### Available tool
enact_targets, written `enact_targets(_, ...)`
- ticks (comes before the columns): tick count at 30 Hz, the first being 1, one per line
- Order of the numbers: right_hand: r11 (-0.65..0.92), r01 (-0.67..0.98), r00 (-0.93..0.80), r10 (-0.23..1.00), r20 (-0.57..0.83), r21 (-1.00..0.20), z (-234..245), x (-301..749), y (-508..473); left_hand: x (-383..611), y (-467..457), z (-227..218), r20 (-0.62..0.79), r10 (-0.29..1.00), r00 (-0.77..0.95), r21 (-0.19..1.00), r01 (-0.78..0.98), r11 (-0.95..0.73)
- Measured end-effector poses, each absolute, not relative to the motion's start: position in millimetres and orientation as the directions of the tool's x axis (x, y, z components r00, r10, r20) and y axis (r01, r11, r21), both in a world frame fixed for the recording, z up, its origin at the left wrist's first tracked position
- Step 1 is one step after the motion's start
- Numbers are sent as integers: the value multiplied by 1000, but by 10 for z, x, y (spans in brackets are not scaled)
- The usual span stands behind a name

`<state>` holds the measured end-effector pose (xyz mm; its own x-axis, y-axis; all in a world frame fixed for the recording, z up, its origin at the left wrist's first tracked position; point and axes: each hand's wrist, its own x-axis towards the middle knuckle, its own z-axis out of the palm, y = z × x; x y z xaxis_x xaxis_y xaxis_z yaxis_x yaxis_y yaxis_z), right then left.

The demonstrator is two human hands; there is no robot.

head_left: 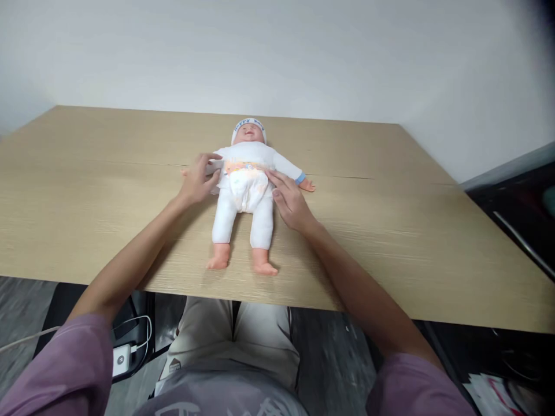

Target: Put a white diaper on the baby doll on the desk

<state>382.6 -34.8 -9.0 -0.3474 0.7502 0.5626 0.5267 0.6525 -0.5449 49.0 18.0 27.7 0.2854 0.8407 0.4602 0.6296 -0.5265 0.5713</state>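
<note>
On the tabletop, around its middle, a doll lies on its back, head toward the wall and feet toward the near edge; a diaper sits over its white clothes, passing between the legs with the front drawn up onto the belly; so the diaper looks largely in place, and what is left seems to be at the waist, where both hands are; whether the sides are fastened cannot be told, since the hands cover much of them.

The left hand is beside the waist near one of the doll's arms, thumb and forefinger parted; whether anything is gripped there I cannot tell; the right hand rests against the other side of the diaper, fingers stretched out and close together, thumb apart, gripping nothing that shows.

On the cap runs a line of blue letters, too small to read surely; the waistband carries an orange print with no legible word; pale lettering on the grey shirt is cut off; a white box below bears a round mark, and the trousers a small patch, neither readable.
</note>
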Motion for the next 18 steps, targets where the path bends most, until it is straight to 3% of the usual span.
enact_targets(3, 657, 542, -286, 730, 620, -524, -25, 3773, -381, 214, 151, 106, 371, 913, 168, 530, 769, -357)
enact_targets(7, 646, 605, -246, 709, 661, -467, 242, 3572, -409, 92, 129, 40, 230, 962, 150, 457, 855, -243)
enact_targets(12, 673, 619, -380, 708, 595, -406, 687, 3120, -268, 113, 150, 70, 132, 981, 141, 450, 873, -186)
enact_targets(15, 651, 632, -457, 751, 477, -420, 810, 2869, -81, 93, 175, 89, 76, 989, 125, 509, 848, -146)
enact_targets(18, 612, 683, -489, 788, 374, -399, 793, 2726, 121, 63, 214, 114, 54, 994, 100, 669, 735, -110)
